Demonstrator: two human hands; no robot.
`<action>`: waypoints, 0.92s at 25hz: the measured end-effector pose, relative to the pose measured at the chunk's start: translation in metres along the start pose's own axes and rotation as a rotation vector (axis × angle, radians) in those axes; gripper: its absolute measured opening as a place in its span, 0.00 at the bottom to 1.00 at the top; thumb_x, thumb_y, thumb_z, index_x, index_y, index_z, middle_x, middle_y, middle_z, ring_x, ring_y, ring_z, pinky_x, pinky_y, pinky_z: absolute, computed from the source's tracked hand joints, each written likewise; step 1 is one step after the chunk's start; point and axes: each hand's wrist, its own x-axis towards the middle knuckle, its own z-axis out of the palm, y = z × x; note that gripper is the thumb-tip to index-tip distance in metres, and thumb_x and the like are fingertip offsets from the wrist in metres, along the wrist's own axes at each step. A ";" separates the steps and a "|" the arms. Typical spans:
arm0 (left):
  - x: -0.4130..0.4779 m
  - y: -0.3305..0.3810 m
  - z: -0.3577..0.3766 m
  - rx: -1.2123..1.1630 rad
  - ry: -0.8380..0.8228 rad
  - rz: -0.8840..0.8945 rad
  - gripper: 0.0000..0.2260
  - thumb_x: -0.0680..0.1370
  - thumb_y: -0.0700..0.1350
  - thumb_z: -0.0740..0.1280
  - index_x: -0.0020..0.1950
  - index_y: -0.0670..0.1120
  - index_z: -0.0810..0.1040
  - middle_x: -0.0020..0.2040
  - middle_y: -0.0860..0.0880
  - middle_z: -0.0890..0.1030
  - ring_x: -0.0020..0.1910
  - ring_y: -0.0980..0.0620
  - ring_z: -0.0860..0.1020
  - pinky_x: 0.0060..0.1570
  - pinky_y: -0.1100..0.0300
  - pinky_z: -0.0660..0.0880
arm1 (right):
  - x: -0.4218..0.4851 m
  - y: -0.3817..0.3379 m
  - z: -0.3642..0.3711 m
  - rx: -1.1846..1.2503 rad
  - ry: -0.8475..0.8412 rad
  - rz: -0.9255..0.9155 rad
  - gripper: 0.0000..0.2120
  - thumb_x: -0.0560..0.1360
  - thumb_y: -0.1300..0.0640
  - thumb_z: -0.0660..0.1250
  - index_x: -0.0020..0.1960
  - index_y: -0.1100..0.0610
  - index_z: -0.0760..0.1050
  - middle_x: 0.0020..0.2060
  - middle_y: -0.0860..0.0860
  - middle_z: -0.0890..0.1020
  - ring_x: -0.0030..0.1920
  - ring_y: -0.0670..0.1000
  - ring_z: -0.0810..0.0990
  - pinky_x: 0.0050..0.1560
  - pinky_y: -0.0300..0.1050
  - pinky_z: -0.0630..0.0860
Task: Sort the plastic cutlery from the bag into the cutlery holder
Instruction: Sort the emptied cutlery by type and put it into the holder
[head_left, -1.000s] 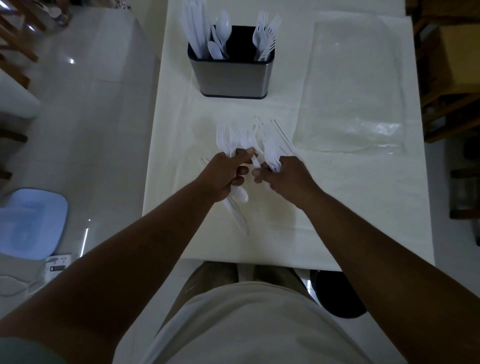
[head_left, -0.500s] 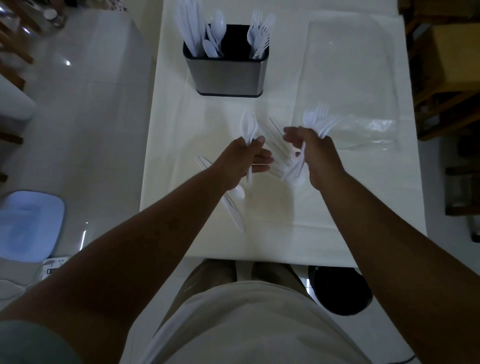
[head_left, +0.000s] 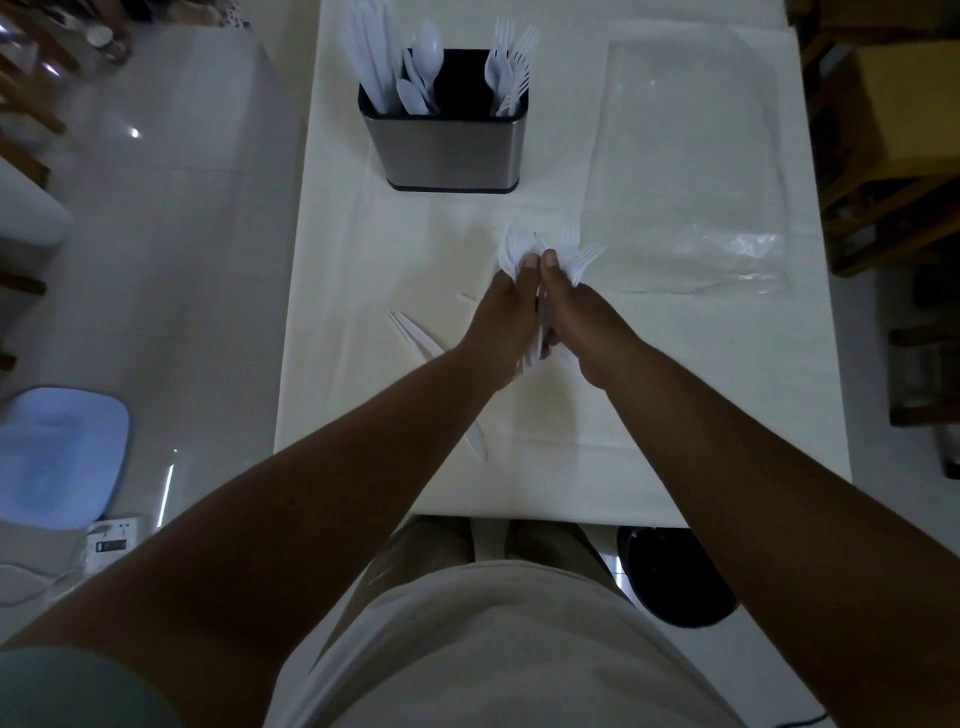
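My left hand and my right hand are pressed side by side over the middle of the white table. The left grips white plastic spoons, whose bowls stick out past its fingertips. The right grips white plastic forks, tines pointing away from me. The steel cutlery holder stands at the far middle with knives, spoons and forks upright in it. White knives lie on the table left of my left wrist. The clear plastic bag lies flat at the far right.
A black round bin sits on the floor under the table's near right corner. A pale blue lid or stool is on the floor at left. Wooden chairs or shelves stand to the right of the table.
My hands were apart half a second ago, each lifting its own bunch. They have come back together at the table's middle, the bunches now held side by side.
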 end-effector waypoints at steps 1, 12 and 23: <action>0.000 -0.001 0.001 0.018 0.031 -0.016 0.26 0.83 0.59 0.52 0.59 0.37 0.74 0.40 0.40 0.78 0.29 0.50 0.76 0.27 0.59 0.72 | 0.000 0.000 0.002 -0.039 -0.031 -0.002 0.33 0.80 0.32 0.47 0.48 0.54 0.81 0.30 0.51 0.82 0.33 0.49 0.81 0.42 0.44 0.78; -0.016 -0.011 -0.029 0.063 -0.406 0.084 0.08 0.79 0.46 0.68 0.46 0.44 0.72 0.30 0.49 0.72 0.24 0.54 0.67 0.26 0.64 0.65 | 0.009 -0.011 -0.028 0.367 -0.034 -0.189 0.31 0.73 0.52 0.74 0.72 0.46 0.67 0.64 0.54 0.78 0.59 0.53 0.82 0.61 0.53 0.79; -0.013 -0.001 -0.033 0.226 -0.335 -0.077 0.06 0.77 0.41 0.70 0.45 0.39 0.78 0.33 0.46 0.79 0.31 0.50 0.78 0.37 0.56 0.80 | -0.001 -0.021 -0.001 -0.436 0.284 -0.641 0.14 0.74 0.43 0.71 0.45 0.53 0.73 0.36 0.46 0.79 0.35 0.45 0.79 0.35 0.30 0.72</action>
